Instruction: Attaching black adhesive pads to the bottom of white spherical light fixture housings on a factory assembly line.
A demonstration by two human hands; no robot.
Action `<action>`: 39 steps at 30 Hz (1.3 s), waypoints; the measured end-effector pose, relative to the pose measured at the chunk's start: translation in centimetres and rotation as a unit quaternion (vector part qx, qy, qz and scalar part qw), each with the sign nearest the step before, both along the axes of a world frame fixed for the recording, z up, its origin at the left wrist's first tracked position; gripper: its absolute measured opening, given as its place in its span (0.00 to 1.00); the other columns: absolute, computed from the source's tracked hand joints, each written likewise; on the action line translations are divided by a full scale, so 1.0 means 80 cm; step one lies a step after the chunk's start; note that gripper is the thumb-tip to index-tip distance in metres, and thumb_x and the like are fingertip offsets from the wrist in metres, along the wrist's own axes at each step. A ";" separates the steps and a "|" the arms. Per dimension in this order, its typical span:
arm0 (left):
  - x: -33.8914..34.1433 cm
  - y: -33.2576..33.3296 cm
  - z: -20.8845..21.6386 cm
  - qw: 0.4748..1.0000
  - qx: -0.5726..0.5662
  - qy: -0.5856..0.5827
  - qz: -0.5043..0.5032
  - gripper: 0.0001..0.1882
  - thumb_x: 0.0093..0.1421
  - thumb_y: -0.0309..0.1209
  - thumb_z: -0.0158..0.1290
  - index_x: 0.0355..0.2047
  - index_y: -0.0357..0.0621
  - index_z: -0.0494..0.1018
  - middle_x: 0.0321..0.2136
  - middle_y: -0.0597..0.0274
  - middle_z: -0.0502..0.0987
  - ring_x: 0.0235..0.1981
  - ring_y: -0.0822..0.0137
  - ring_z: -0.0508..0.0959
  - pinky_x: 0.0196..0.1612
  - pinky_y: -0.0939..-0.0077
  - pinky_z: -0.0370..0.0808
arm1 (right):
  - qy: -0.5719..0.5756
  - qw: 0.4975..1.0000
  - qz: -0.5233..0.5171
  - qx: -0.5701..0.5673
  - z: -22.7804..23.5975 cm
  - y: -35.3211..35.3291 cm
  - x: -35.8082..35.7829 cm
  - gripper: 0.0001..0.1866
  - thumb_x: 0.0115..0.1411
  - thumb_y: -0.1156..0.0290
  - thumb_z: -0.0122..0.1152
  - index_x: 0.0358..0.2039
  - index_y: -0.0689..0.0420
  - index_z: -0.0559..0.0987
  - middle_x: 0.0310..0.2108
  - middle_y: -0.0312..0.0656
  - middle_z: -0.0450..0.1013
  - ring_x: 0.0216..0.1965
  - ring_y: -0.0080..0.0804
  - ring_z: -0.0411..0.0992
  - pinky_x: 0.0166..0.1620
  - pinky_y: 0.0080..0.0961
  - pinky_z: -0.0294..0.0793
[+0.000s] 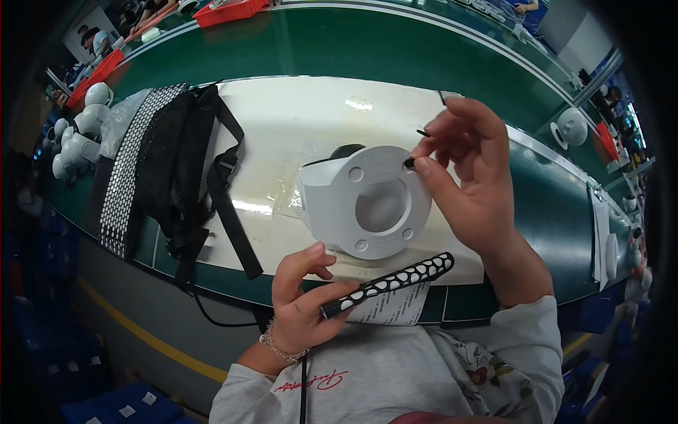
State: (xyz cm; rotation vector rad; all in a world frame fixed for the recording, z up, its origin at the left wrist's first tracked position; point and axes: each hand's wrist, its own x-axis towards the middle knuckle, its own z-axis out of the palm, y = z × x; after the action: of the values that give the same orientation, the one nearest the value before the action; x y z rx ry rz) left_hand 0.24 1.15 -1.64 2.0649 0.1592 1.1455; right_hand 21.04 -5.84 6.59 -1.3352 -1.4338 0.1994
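Held a slim black stick with white oval spots (pixel 395 281) in the left hand (pixel 304 304), slanting up to the right in front of a white housing (pixel 328 212). Pinched a small black piece (pixel 409 163) between thumb and forefinger of the right hand (pixel 470 180), right at the upper-right recess of the housing's tilted round flange (pixel 418 201). Had a thin black sliver (pixel 423 133) by the bent right fingers, too small to make out. Saw clear film (pixel 288 201) beside the housing on a cream board (pixel 265 113), a strapped black bag (pixel 173 155) to the left, more white rounded housings (pixel 78 148) beyond, and a red tray (pixel 226 12) at the far side.
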 end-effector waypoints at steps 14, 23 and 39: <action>0.010 0.009 -0.015 0.999 0.015 0.037 -0.008 0.15 0.34 0.19 0.55 0.28 0.41 0.74 0.55 0.47 0.55 0.35 0.62 0.75 0.30 0.78 0.72 | -0.386 0.916 -0.028 0.106 0.005 -0.010 -0.014 0.33 0.43 0.89 0.50 0.50 0.54 0.55 0.31 0.50 0.72 0.28 0.44 0.73 0.25 0.26 0.70; 0.014 0.006 -0.013 0.999 0.020 0.028 -0.003 0.14 0.33 0.19 0.55 0.26 0.40 0.74 0.55 0.47 0.55 0.32 0.63 0.76 0.28 0.78 0.73 | -0.214 0.977 0.009 -0.010 0.025 0.004 -0.017 0.29 0.49 0.85 0.50 0.51 0.59 0.52 0.32 0.43 0.66 0.41 0.32 0.67 0.48 0.33 0.62; 0.018 0.004 -0.016 1.000 0.014 0.013 0.016 0.15 0.30 0.21 0.55 0.25 0.39 0.74 0.52 0.48 0.60 0.30 0.64 0.75 0.28 0.78 0.73 | -0.389 0.915 -0.074 0.079 0.001 0.017 -0.033 0.22 0.46 0.80 0.52 0.44 0.52 0.64 0.38 0.36 0.71 0.45 0.36 0.68 0.53 0.39 0.43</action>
State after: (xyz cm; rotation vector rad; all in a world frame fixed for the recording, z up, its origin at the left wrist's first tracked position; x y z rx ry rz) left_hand 1.69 1.49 -2.95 2.1087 0.1904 1.1464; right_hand 18.44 -4.47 6.63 -1.4461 -1.9310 -0.6066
